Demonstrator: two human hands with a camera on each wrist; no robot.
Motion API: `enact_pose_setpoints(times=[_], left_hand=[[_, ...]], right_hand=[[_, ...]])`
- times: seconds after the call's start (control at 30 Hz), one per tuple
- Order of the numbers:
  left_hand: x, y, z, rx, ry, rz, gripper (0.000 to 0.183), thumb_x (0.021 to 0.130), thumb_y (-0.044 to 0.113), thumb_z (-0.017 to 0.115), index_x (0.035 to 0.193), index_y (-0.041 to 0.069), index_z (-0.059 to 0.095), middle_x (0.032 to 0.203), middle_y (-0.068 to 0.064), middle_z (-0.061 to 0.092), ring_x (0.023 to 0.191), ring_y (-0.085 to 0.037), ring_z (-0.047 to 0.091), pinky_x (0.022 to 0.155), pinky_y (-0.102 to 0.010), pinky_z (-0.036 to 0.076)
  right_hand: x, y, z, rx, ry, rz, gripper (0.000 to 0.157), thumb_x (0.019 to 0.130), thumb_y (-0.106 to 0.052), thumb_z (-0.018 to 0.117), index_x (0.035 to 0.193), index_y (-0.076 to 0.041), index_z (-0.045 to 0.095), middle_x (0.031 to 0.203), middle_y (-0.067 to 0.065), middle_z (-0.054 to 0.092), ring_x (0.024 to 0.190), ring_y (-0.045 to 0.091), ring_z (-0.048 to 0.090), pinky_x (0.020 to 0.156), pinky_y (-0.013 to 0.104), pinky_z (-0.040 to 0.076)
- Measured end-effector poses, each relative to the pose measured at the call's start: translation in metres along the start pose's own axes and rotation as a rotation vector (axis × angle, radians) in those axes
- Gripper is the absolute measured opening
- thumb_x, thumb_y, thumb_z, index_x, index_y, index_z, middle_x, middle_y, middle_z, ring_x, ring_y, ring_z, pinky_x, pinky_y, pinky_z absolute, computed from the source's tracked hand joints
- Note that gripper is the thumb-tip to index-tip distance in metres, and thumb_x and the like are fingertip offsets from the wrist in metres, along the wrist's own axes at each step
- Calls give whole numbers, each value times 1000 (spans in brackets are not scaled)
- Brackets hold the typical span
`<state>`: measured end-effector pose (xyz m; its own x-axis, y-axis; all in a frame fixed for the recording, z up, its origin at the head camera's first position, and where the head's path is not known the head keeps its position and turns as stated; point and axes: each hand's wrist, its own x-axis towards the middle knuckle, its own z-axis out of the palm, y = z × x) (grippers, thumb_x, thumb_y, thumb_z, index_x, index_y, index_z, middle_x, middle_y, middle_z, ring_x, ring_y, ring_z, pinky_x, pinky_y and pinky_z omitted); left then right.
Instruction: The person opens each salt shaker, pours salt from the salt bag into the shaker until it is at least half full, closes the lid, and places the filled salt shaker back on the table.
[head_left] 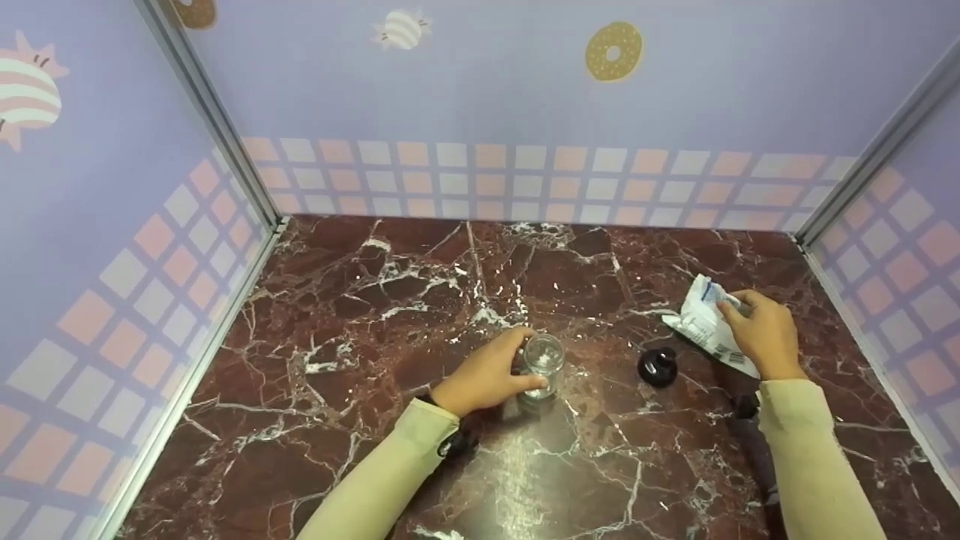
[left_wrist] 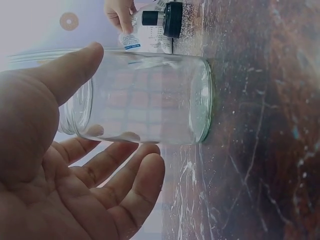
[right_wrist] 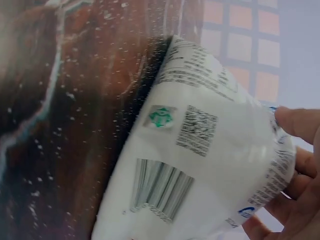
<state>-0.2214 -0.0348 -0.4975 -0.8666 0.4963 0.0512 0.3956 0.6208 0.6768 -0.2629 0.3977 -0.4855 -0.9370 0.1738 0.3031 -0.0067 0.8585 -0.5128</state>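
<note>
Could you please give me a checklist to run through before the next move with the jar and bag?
1. Clear cylindrical glass jar upright: ok.
2. Left hand holding the jar: ok.
3. Shiny black round lid with a knob off the jar: ok, on the dark red marbled tabletop.
4. Right hand gripping the white printed plastic bag: ok.
5. Bag's mouth open: cannot tell.
6. Tabletop free of white specks: not ok, scattered.

The central jar point(head_left: 550, 364) is clear, smooth glass; the packet point(head_left: 703, 321) at right, creased, shiny plastic. The tabletop point(head_left: 600, 480) looks like polished stone, the black lid point(head_left: 658, 367) glossy, perhaps plastic.
</note>
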Motion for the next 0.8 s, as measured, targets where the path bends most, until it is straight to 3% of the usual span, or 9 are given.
enact_pose_setpoints(times=[0.17, 0.3, 0.47, 0.6, 0.8], left_hand=[[0, -1, 1, 15, -3, -2, 79, 76, 56, 70, 139, 22, 38, 131, -4, 53, 110, -17, 56, 93, -41, 46], [1, -3, 2, 11, -1, 5, 79, 75, 57, 70, 139, 21, 39, 131, -4, 53, 112, -18, 55, 95, -42, 45], [1, -3, 2, 6, 3, 4, 79, 74, 57, 71, 138, 23, 40, 129, -4, 55, 111, -19, 56, 94, -42, 46], [1, -3, 2, 2, 9, -4, 77, 74, 55, 73, 137, 25, 40, 129, -4, 55, 112, -20, 56, 95, -42, 45], [1, -2, 2, 4, 15, -5, 76, 74, 54, 73, 136, 24, 41, 130, -3, 55, 113, -21, 56, 95, -41, 45]], right_hand=[[1, 0, 6, -9, 104, -46, 25, 91, -30, 63, 99, -8, 73, 86, 15, 71, 82, 39, 64, 74, 51, 45], [1, -1, 6, 27, 198, -78, 19, 89, -23, 67, 93, -7, 74, 86, 14, 72, 82, 36, 66, 73, 46, 46], [1, -9, -1, 115, 377, -183, 9, 84, -16, 72, 86, -8, 76, 82, 10, 72, 75, 18, 64, 69, 20, 42], [-2, -32, -14, 195, 473, -331, 3, 81, -10, 74, 83, -8, 76, 78, 8, 71, 73, 14, 60, 73, 10, 35], [-24, -92, -34, 382, 520, -482, 6, 75, 7, 74, 77, 1, 73, 77, 14, 69, 80, 14, 59, 81, 17, 40]])
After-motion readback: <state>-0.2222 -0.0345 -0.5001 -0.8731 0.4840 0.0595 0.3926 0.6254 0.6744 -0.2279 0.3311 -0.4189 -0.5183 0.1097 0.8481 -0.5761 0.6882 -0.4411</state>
